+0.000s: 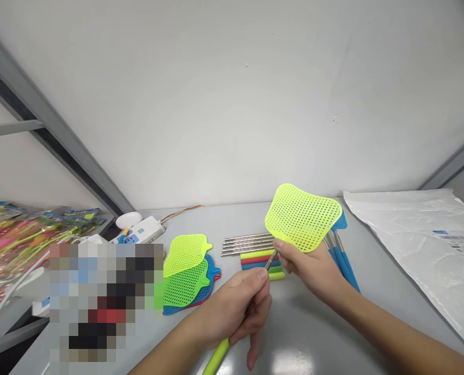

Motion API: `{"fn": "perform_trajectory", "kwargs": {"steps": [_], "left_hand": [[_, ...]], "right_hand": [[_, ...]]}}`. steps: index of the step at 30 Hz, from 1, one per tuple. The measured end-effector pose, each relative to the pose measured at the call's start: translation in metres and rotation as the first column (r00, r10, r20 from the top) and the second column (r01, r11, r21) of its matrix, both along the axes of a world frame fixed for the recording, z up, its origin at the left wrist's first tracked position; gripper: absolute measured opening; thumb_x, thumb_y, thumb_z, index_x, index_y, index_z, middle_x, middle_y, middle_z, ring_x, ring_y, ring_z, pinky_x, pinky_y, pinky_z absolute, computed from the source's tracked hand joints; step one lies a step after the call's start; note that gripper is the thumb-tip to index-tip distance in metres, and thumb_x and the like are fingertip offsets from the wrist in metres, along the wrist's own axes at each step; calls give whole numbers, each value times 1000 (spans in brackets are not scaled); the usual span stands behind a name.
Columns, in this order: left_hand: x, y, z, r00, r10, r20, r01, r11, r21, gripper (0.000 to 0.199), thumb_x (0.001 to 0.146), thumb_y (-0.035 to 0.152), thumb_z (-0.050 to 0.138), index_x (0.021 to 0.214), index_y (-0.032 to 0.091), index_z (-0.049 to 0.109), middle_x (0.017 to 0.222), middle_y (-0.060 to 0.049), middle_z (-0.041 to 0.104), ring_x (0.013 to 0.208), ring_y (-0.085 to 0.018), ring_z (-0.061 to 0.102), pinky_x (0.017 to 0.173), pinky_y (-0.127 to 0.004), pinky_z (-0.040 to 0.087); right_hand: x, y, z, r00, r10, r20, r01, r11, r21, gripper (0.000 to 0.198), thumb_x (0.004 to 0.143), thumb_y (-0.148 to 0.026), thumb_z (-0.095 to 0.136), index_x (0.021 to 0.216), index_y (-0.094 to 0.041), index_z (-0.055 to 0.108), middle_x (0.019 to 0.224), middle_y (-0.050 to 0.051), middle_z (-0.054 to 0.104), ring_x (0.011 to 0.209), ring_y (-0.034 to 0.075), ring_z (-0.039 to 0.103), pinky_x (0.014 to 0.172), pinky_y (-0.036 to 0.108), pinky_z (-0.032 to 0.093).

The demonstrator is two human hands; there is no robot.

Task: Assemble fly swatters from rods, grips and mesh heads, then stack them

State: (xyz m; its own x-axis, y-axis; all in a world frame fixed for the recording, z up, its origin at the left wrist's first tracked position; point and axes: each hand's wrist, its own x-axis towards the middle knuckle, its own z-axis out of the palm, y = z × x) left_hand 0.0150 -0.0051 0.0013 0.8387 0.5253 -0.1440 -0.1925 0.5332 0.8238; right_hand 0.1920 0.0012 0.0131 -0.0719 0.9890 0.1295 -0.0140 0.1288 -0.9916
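Note:
My left hand [247, 307] is closed round the metal rod of a fly swatter, whose yellow-green grip [216, 358] sticks out below. At the rod's upper end, my right hand [304, 263] pinches the base of the yellow perforated swatter head [302, 216]. Just behind the hands lie several silver telescopic rods [247, 244] and a row of coloured handle grips [260, 259]. To the left is a pile of loose swatter heads, with a yellow head [188, 252], a green head [187, 284] and a blue head [212, 268].
Blue-handled swatters [345, 260] lie right of my right hand. A white plastic bag [415, 229] covers the table's right side. On the left are a white power strip [146, 229], a blurred-out patch and a heap of packaged colourful items [16, 239]. A wall stands behind.

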Motion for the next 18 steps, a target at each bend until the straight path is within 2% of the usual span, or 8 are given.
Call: {"fn": "perform_trajectory", "kwargs": {"steps": [2, 5, 8, 10, 12, 14, 16, 18], "left_hand": [[-1, 0, 1, 1000, 8, -27, -8, 1000, 4, 38, 100, 44, 33, 72, 20, 38, 46, 10, 41, 26, -3, 22, 32, -18, 41], [-2, -1, 1, 999, -26, -41, 26, 1000, 14, 38, 101, 44, 32, 71, 20, 37, 44, 10, 39, 26, -3, 23, 33, -19, 42], [-3, -2, 1, 995, -69, -73, 71, 997, 29, 37, 100, 42, 33, 72, 20, 38, 44, 10, 38, 26, -4, 24, 33, -18, 41], [-4, -1, 1, 992, -67, -107, 72, 996, 45, 36, 100, 42, 34, 71, 20, 38, 45, 10, 38, 27, -4, 24, 33, -18, 41], [-5, -1, 0, 988, -45, -147, 56, 996, 75, 37, 99, 44, 35, 71, 20, 38, 45, 10, 37, 26, -4, 25, 32, -18, 39], [-6, 0, -2, 980, -9, -198, 33, 992, 119, 39, 99, 46, 36, 70, 20, 37, 45, 10, 35, 27, -4, 27, 31, -17, 37], [-7, 1, -3, 968, 11, -250, 27, 988, 149, 40, 98, 48, 37, 69, 20, 38, 46, 10, 35, 27, -4, 30, 30, -15, 33], [-7, 0, -4, 958, 2, -287, 46, 986, 161, 41, 98, 50, 37, 70, 20, 38, 48, 10, 36, 28, -4, 32, 28, -14, 29]], "right_hand": [[3, 2, 2, 999, -27, 18, 27, 1000, -1, 38, 87, -44, 62, 59, -20, 51, 54, -3, 48, 50, 11, 42, 49, 27, 35], [16, 9, 8, 981, -191, 35, 190, 981, 36, 40, 85, -42, 65, 54, -20, 52, 52, -2, 49, 50, 12, 45, 48, 27, 35], [34, 19, 15, 930, -367, -32, 368, 924, 106, 44, 85, -39, 65, 49, -20, 48, 45, -4, 40, 47, 12, 42, 48, 28, 35], [41, 24, 17, 915, -392, -90, 401, 908, 123, 45, 85, -38, 65, 48, -21, 46, 43, -5, 33, 45, 11, 36, 49, 28, 37], [38, 25, 13, 919, -366, -146, 381, 919, 96, 44, 86, -40, 63, 51, -21, 45, 44, -7, 30, 45, 10, 33, 50, 28, 39], [27, 22, 7, 941, -294, -166, 305, 951, 44, 43, 87, -44, 61, 55, -21, 45, 46, -7, 29, 45, 10, 34, 49, 27, 38], [14, 16, -1, 980, -144, -139, 144, 990, -16, 42, 89, -49, 58, 60, -21, 44, 49, -7, 31, 46, 10, 34, 47, 25, 35], [4, 9, -4, 997, 9, -79, -13, 999, -48, 43, 91, -52, 51, 63, -21, 43, 51, -7, 33, 47, 10, 34, 46, 24, 31]]}}
